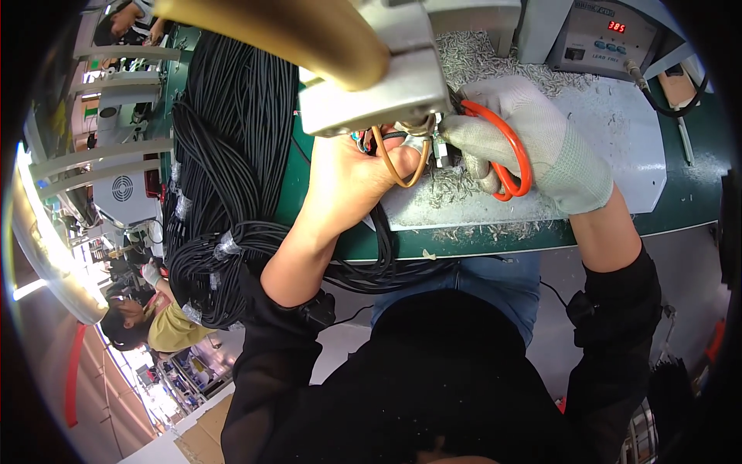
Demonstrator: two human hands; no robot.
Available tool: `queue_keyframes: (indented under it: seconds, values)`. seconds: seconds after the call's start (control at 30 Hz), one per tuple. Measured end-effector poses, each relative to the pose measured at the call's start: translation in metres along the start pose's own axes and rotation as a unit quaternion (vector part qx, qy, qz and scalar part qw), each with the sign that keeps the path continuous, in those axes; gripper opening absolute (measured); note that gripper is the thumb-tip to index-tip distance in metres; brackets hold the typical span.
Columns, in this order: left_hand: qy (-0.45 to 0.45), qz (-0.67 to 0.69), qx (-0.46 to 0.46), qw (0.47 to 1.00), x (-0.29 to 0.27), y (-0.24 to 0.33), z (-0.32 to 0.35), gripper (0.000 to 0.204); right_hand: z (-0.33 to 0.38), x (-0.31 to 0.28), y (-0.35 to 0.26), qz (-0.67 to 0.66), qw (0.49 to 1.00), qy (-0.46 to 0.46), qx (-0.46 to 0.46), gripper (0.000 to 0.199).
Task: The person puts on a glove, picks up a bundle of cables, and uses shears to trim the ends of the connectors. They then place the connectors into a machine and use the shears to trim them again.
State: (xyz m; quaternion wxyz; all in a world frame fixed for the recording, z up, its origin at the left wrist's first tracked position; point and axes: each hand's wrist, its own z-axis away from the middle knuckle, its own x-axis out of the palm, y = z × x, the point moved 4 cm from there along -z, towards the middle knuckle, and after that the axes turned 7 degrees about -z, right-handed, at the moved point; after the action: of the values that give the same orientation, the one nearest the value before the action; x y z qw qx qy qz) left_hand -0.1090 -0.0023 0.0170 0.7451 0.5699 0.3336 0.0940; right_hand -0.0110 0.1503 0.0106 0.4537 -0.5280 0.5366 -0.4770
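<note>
My bare left hand [354, 174] is closed on the end of a black cable, with thin coloured wires [360, 141] showing by its fingers. A golden-brown loop [420, 170] hangs by its thumb; what it belongs to is hidden. My right hand [502, 116], in a pale grey knit glove, is closed around a tool with red loop handles [524, 166], which look like scissors handles; its blades cannot be made out. The gloved fingertips meet a small metal part [441, 151] just below the machine head [379, 97], close to the left hand. The machine head partly covers both hands' fingers.
Black cables [232, 116] lie in a thick bundle at left, some hanging past the edge of the green table [688, 185]. Metal clippings [495, 66] cover the white board [634, 155]. A soldering station [603, 39] stands back right. Another person [166, 329] works at far left.
</note>
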Motion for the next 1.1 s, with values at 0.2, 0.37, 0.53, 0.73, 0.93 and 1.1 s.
queue_keyframes:
  seconds: [0.2,0.37,0.53,0.73,0.93,1.1]
  values:
    - [0.002,0.006,0.033,0.999,0.002,0.005,-0.002,0.04,0.001,-0.001,0.005,-0.025,0.999,0.024,0.033,0.03]
    - [0.015,0.012,0.017,1.0,0.001,0.0,-0.002,0.041,-0.001,-0.002,0.003,0.0,1.0,0.003,-0.015,0.031]
    - [-0.012,-0.002,0.01,1.0,-0.001,0.001,-0.002,0.036,0.002,0.002,-0.001,-0.083,0.986,0.028,0.143,0.032]
    - [-0.163,0.214,-0.031,0.963,-0.004,-0.016,0.011,0.014,0.023,0.008,-0.012,-0.08,0.98,0.106,0.147,0.025]
    - [-0.001,0.198,-0.026,0.98,0.003,0.014,0.07,0.012,0.098,-0.01,-0.045,0.338,0.869,0.31,0.187,0.024]
    - [-0.216,0.051,-0.007,0.975,0.037,0.04,0.084,0.015,0.081,0.059,-0.064,0.173,0.981,0.081,0.04,0.02]
